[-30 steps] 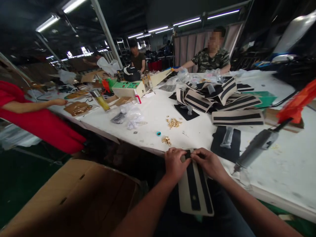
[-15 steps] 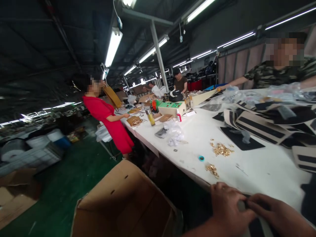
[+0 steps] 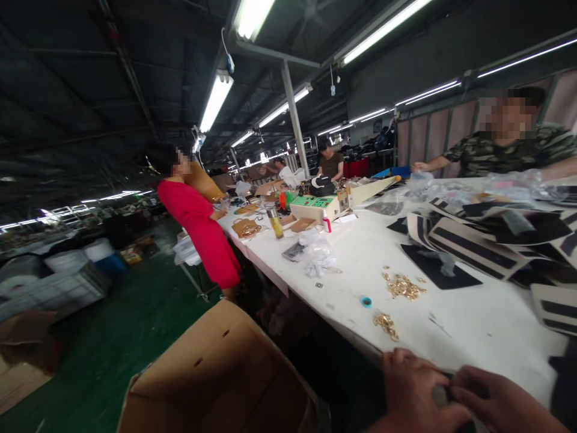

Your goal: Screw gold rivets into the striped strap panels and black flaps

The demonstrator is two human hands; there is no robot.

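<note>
My left hand (image 3: pixel 412 391) and my right hand (image 3: pixel 498 400) meet at the bottom right edge of the view, fingers curled and pinching the top of a beige panel with black stripes (image 3: pixel 439 395). Only a small sliver of that panel shows between the thumbs; the rest lies below the frame. Both hands hover just in front of the near edge of the white table (image 3: pixel 451 328). The nearest loose items are a small heap of gold metal fittings (image 3: pixel 385 325) and a tiny teal ring (image 3: pixel 366 302).
An open cardboard box (image 3: pixel 225 373) stands on the floor to my left. More gold fittings (image 3: pixel 402 287), striped panels (image 3: pixel 478 240) and a green-topped machine (image 3: pixel 322 206) lie on the table. A person in red (image 3: pixel 198 231) stands at left; a person in camouflage (image 3: pixel 509 150) sits opposite.
The view has swung up and to the left, so my hands and the striped panel have slid to the bottom right edge. The grip on the panel is unchanged.
</note>
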